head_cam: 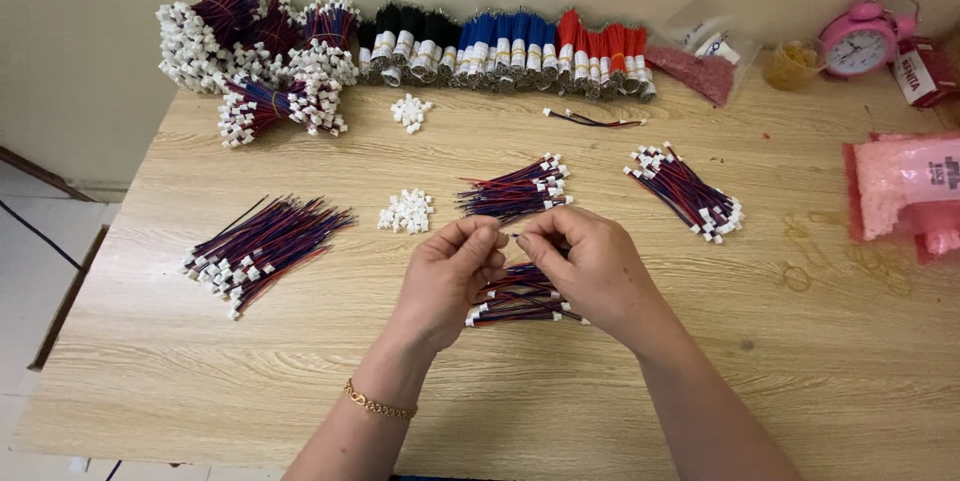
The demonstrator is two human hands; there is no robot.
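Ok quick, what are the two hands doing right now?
Left hand: fingers pinched shut, holding something too small to make out.
Right hand: pinched shut on a thin wire end, above the wire bundle.

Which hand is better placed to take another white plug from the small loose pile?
Left, probably. The left hand sits just below-right of the white plugs; the right hand is farther away and pinches a wire end.

hands: I see my left hand (452, 266) and right hand (583, 259) meeting above one wire bundle (520, 299).
left: another wire pile (262, 246).
behind: connector heap (406, 211).
far right: clock (860, 41).
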